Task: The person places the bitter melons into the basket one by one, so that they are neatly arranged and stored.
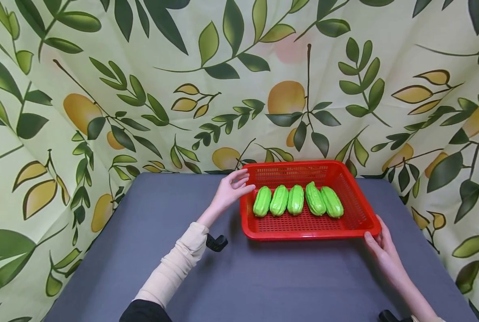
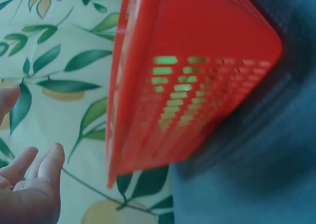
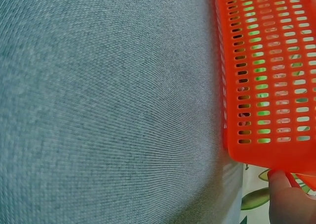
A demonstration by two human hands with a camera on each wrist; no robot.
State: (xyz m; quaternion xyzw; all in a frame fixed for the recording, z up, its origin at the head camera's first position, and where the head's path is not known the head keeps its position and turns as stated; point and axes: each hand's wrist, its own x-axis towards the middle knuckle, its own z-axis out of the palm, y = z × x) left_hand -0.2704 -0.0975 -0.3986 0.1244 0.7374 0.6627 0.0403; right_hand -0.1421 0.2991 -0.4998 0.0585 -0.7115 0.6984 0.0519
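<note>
A red plastic basket (image 1: 304, 235) with slotted sides stands on the table. Inside it, several bright green, ridged oblong vegetable-like pieces (image 1: 296, 200) lie in a row; their exact kind cannot be told. By the basket's left rim, my left hand (image 1: 233, 185) is raised with loosely bent fingers and holds nothing. The left wrist view shows a gap between that left hand (image 2: 34, 189) and the basket (image 2: 143, 110). My right hand (image 1: 384, 246) grips the front right corner, its thumb on the rim. In the right wrist view, part of the right hand (image 3: 289, 201) meets the basket's edge.
The table is covered with a grey-blue cloth (image 1: 243, 277). A leaf-and-fruit patterned cloth (image 1: 239, 89) hangs behind the table and along both sides. The basket's back edge is close to the rear cloth. A black strap piece (image 1: 217, 243) sticks out from the left wrist.
</note>
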